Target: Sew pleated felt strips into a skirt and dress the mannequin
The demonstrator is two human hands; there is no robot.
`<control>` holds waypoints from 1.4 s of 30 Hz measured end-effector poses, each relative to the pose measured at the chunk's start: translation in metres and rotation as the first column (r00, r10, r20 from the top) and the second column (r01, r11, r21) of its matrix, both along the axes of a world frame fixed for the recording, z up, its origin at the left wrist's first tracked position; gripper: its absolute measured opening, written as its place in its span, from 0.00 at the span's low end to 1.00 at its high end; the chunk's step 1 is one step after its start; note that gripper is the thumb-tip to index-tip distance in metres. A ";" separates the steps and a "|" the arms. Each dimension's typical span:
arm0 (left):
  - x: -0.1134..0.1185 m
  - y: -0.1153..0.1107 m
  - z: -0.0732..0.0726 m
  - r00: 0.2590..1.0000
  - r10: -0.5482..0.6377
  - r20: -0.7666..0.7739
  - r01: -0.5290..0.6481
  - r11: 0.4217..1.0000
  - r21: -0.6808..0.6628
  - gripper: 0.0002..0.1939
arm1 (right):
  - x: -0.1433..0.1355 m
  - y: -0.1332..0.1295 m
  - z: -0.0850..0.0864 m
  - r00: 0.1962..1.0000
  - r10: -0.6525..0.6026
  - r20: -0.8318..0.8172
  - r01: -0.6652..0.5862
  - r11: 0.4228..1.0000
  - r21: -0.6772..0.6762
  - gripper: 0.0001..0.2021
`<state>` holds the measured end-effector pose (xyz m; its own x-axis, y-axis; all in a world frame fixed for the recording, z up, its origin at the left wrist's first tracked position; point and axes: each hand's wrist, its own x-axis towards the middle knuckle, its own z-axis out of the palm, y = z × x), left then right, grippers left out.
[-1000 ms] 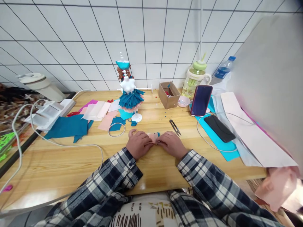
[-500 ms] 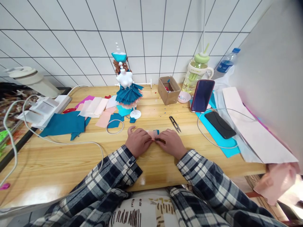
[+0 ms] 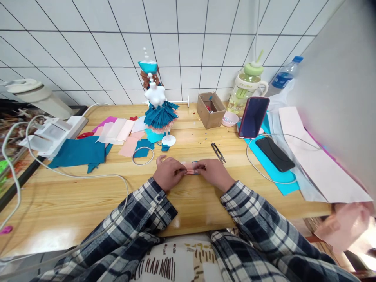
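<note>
My left hand (image 3: 168, 172) and my right hand (image 3: 216, 174) pinch the two ends of a small pink strip (image 3: 190, 167) on the table. It looks like thin paper or cloth, and dark teal shows at its edges. The fingertips cover both ends. Beyond my hands stands a small white dress form (image 3: 155, 96) wearing a pleated teal skirt (image 3: 161, 116) with a pink layer beneath. Thread snips (image 3: 218, 153) lie beyond my right hand. A white ring (image 3: 133, 158) rests beyond my left hand, partly over a teal piece (image 3: 143, 149).
Teal sheet (image 3: 78, 152) and pink pieces (image 3: 127, 147) lie at left. A cable (image 3: 96, 177) crosses the table there. A cardboard box (image 3: 210, 117), small bowl (image 3: 230, 119), bottle (image 3: 246, 92), propped phone (image 3: 253, 117) and black device (image 3: 274, 154) stand or lie at right.
My hands have moved slightly apart along the strip, so more of its pink surface shows between my fingers. The view has shifted a little.
</note>
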<state>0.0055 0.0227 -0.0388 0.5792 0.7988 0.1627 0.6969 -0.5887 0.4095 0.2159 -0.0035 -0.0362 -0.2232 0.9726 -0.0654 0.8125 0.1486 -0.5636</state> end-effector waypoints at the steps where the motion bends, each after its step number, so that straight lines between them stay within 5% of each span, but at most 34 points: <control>1: 0.001 -0.001 0.000 1.000 0.007 -0.002 -0.007 1.000 0.000 0.07 | 0.001 0.001 0.001 1.000 -0.023 -0.017 0.023 0.999 -0.023 0.05; 7: 0.005 -0.006 0.001 0.998 0.050 -0.028 -0.048 0.996 0.079 0.07 | 0.000 0.022 0.013 0.998 -0.012 0.064 0.024 0.980 -0.198 0.04; 11: 0.007 -0.011 0.004 0.992 -0.043 -0.121 0.073 0.965 0.252 0.10 | -0.004 0.040 0.019 0.993 0.031 0.114 0.005 0.953 -0.304 0.07; 18: 0.005 -0.004 0.001 0.988 -0.097 -0.121 0.123 0.964 0.237 0.09 | 0.006 0.045 0.006 0.997 0.052 0.051 -0.034 0.952 -0.305 0.05; 21: 0.004 -0.001 -0.001 0.989 -0.108 -0.102 0.130 0.963 0.237 0.09 | 0.017 0.029 -0.003 0.999 0.036 -0.034 -0.043 0.974 -0.224 0.06; 24: 0.005 -0.001 -0.001 0.989 -0.115 -0.095 0.135 0.960 0.244 0.10 | 0.023 0.008 -0.005 0.992 -0.067 -0.111 0.079 0.992 0.101 0.09; 28: 0.005 -0.003 0.000 0.991 -0.108 -0.082 0.125 0.962 0.243 0.11 | 0.016 -0.012 -0.003 0.979 0.202 0.038 -0.201 0.907 0.369 0.16; 31: 0.005 -0.002 -0.001 0.991 -0.109 -0.078 0.123 0.970 0.210 0.11 | 0.008 -0.015 -0.005 0.943 0.269 0.195 -0.321 0.890 0.324 0.16; 36: 0.006 -0.001 -0.003 0.999 -0.045 -0.003 0.045 0.996 0.074 0.13 | 0.002 -0.010 -0.006 0.946 0.188 0.264 -0.253 0.938 0.237 0.13; 40: 0.001 0.002 -0.002 0.967 0.053 0.251 -0.039 0.997 -0.063 0.40 | 0.011 -0.002 0.011 0.993 0.115 0.001 -0.115 0.991 0.062 0.10; 42: -0.005 0.007 -0.002 0.882 0.075 0.466 0.019 0.981 -0.193 0.40 | 0.020 0.002 0.024 0.958 0.127 -0.256 -0.176 0.969 -0.176 0.10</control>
